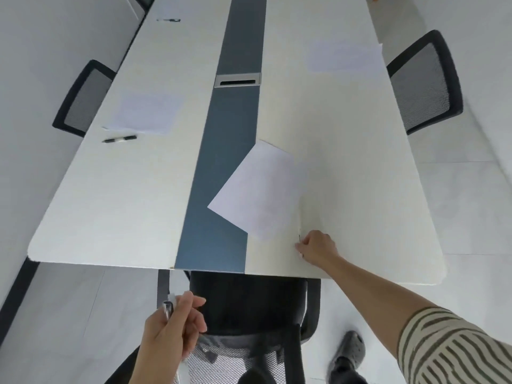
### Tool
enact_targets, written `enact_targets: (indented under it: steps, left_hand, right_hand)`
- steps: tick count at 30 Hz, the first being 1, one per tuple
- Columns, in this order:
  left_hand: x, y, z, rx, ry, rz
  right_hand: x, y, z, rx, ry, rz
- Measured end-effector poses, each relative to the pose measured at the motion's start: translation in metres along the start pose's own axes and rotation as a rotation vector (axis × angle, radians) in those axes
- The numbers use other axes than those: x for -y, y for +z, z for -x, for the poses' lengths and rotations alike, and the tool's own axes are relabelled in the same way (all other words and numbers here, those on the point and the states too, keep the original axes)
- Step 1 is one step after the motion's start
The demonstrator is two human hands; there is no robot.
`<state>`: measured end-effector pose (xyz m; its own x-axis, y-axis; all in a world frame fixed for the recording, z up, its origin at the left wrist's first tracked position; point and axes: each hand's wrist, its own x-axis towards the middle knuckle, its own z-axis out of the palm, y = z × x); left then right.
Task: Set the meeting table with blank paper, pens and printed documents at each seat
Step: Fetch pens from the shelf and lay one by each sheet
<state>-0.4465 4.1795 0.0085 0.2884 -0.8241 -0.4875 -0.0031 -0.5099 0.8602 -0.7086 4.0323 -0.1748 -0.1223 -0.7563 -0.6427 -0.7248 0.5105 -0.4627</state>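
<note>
Far left seat has paper (146, 113) and pen (119, 139), far right seat a second paper (343, 58) only; we grip pens (168, 309) in our left hand (171, 325), right hand (317, 249) curled at the near sheet (260, 189) on the counter (124, 203), hold unclear.

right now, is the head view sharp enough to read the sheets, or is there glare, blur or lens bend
Head view: even, soft lighting with only faint shadows; the long white meeting table splays and curves with wide-angle distortion; the tilted white paper sheet looks washed out, no print readable; the left hand gripping a dark pen is slightly soft.
</note>
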Motion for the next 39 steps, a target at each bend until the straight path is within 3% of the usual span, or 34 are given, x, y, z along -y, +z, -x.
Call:
enact_targets:
  steps: [11,21,29,39]
  left_hand:
    - [-0.022,0.23,0.024,-0.16,0.091,0.149]
    - [-0.051,0.41,0.039,0.115,0.135,0.107]
    - [-0.052,0.521,0.014,0.232,0.083,0.041]
    - [-0.111,0.665,-0.066,0.386,0.002,-0.034]
  right_hand:
    - [-0.109,-0.15,0.063,0.049,-0.351,-0.135]
    - [-0.204,-0.261,0.142,0.062,-0.505,-0.382]
    - [-0.246,-0.33,0.103,0.041,-0.48,-0.316]
    - [-0.284,-0.485,-0.009,-0.088,-0.459,-0.061]
